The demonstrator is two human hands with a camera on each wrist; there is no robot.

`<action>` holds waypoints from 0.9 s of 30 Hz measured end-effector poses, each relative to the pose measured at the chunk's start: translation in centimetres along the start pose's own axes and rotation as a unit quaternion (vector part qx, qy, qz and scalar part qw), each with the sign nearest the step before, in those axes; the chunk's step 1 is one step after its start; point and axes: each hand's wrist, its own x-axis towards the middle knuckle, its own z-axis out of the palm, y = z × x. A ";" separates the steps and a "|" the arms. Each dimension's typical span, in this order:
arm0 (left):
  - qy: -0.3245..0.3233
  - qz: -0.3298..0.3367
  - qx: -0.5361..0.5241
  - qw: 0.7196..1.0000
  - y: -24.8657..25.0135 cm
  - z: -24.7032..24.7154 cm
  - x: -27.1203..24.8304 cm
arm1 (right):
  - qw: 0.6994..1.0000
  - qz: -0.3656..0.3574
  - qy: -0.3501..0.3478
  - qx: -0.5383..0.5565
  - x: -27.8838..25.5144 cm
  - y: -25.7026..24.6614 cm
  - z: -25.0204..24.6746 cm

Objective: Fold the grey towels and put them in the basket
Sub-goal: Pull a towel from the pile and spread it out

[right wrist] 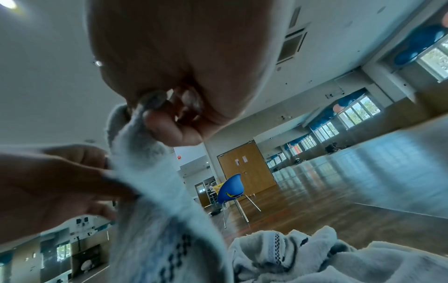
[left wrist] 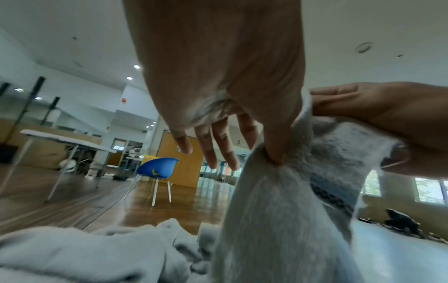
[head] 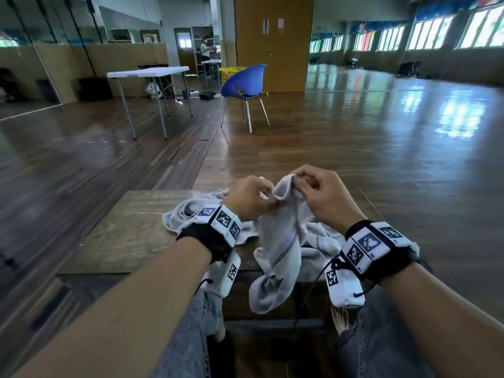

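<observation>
A pale grey towel [head: 281, 241] with a dark checked stripe hangs from both my hands above a small wooden table [head: 122, 236], its lower end drooping past the table's near edge. My right hand [head: 319, 192] pinches the towel's top edge between thumb and forefinger; the right wrist view shows that pinch on the towel [right wrist: 145, 153]. My left hand [head: 253, 197] pinches the same towel [left wrist: 278, 210] lower down with thumb and forefinger, its other fingers [left wrist: 218, 147] spread. More grey towels [head: 191, 211] lie crumpled on the table under my hands. No basket stands near the table.
A blue chair [head: 245, 83] stands on the wood floor ahead, with a yellow crate [head: 230, 72] behind it. A white folding table [head: 148, 72] is at the far left. Wooden double doors [head: 274, 42] are at the back. A person stands in the far doorway.
</observation>
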 end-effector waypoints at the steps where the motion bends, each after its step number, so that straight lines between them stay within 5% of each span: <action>1: 0.022 -0.023 -0.011 0.999 -0.6 0.3 0.2 | 1.000 0.005 0.010 0.002 0.1 0.8 -0.2; 4: 0.083 -0.030 0.026 0.996 -3.5 1.3 1.0 | 0.999 0.046 -0.004 -0.007 0.0 3.9 -1.2; 6: 0.120 -0.060 0.034 0.990 -5.3 2.3 1.4 | 0.990 0.091 -0.090 -0.054 -0.4 6.2 -1.3; 9: 0.147 -0.132 -0.017 0.980 -6.5 4.2 1.8 | 0.940 0.151 -0.265 -0.154 -2.0 8.9 0.4; 11: 0.137 -0.141 -0.056 0.979 -6.3 5.2 2.4 | 0.926 0.178 -0.293 -0.159 -3.3 10.2 2.2; 14: 0.050 -0.098 -0.028 0.993 -5.5 4.5 3.8 | 0.933 0.264 -0.235 -0.068 -3.7 11.5 3.7; 16: -0.047 -0.071 0.027 0.996 -5.4 2.4 5.1 | 0.939 0.321 -0.126 -0.004 -2.2 11.6 3.0; 19: -0.187 -0.051 0.191 0.962 -5.9 -1.9 7.0 | 0.933 0.345 0.035 0.102 1.7 10.6 0.3; 24: -0.172 -0.044 0.271 0.946 -6.5 -6.0 8.1 | 0.920 0.315 0.131 0.195 6.8 8.1 -2.1; 27: -0.151 -0.130 0.218 0.955 -7.1 -5.6 7.4 | 0.904 0.340 0.119 0.229 6.9 8.4 -1.6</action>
